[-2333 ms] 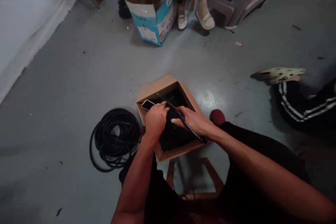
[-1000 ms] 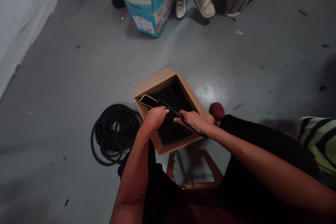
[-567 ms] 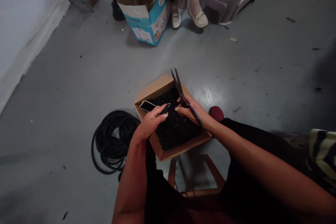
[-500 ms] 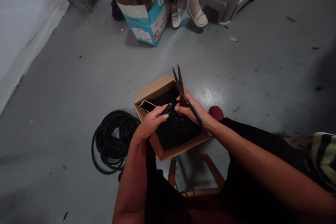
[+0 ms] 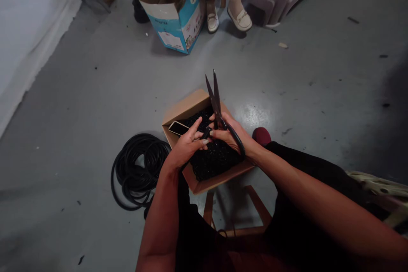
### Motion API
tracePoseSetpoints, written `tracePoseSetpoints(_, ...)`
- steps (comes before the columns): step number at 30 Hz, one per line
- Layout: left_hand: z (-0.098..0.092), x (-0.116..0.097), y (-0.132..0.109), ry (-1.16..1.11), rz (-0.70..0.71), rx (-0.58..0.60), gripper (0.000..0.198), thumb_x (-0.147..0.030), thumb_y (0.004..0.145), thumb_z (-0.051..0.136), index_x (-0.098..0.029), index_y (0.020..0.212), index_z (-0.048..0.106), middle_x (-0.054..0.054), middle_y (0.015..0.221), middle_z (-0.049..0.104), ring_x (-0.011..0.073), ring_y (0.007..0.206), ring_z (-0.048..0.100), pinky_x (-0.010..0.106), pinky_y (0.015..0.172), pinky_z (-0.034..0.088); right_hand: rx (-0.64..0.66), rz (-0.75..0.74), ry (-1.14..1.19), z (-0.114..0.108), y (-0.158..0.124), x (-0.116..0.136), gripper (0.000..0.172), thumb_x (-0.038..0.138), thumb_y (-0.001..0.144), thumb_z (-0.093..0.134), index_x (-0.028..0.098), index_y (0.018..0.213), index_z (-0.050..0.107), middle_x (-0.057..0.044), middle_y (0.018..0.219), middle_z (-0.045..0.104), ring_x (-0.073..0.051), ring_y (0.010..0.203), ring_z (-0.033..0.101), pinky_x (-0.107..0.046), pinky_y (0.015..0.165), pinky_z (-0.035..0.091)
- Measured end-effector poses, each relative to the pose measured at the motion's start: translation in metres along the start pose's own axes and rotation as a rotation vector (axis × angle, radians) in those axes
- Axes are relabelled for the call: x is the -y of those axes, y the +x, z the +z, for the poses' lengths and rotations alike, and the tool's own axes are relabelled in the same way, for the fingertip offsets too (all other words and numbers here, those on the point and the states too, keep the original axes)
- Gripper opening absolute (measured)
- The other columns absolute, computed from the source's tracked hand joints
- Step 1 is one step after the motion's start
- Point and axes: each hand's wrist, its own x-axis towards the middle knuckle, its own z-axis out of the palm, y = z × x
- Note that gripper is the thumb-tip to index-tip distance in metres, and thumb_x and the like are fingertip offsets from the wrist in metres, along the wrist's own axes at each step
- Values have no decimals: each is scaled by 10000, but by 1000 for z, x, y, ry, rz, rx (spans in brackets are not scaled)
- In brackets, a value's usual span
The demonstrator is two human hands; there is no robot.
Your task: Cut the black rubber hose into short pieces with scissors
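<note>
My left hand is over an open cardboard box, its index finger raised and its thumb and other fingers around a short black piece that looks like rubber or plastic. The thumb of my right hand touches the far end of that piece. Hooked in the same right hand are dark scissors, blades slightly apart and pointing away from me. A mass of small glossy black pieces fills much of the box. A flat black rectangle with a light edge, like a phone, lies at its left side.
A coil of black tubing or cable lies on the floor to the left. Ahead stand a blue and white carton, a person's feet in pale shoes and a plastic stool. Wooden legs show beneath the box.
My left index finger has lifted and straightened away from the black piece. My right thumb has come against the piece, and the scissors have shifted slightly up and left.
</note>
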Motion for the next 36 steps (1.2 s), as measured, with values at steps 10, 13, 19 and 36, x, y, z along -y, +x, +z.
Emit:
tracePoseSetpoints(10, 5, 7, 1, 8, -15, -37, 566, -320, 780, 624, -170, 1300, 458, 42, 933, 604, 93, 700, 535, 244, 665, 443, -91, -111, -129, -5, 5, 0, 319, 213, 698, 562, 220, 998, 452, 38, 750, 536, -121, 628, 524, -278, 609, 429)
tracePoseSetpoints(13, 7, 12, 5, 96, 38, -161, 377, -342, 763, 636, -170, 1091, 560, 28, 922, 593, 94, 705, 533, 210, 609, 436, -196, -102, -199, -7, 7, -1, 327, 223, 690, 577, 210, 997, 467, 28, 765, 532, -126, 655, 511, -283, 626, 418)
tracePoseSetpoints(19, 2, 7, 5, 353, 114, -334, 222, -316, 799, 578, -176, 956, 648, 7, 828, 636, 100, 639, 548, 231, 635, 437, -205, -53, -226, -6, 7, -3, 317, 278, 739, 553, 203, 1035, 470, 30, 725, 526, -128, 614, 513, -291, 612, 417)
tracePoseSetpoints(36, -34, -2, -4, 45, 145, -564, 327, -358, 759, 619, -129, 978, 697, 0, 686, 604, 64, 546, 455, 210, 570, 383, 130, -47, -822, 7, -11, -16, 497, 501, 829, 538, 173, 1198, 481, -133, 1062, 600, -261, 917, 593, -348, 732, 431)
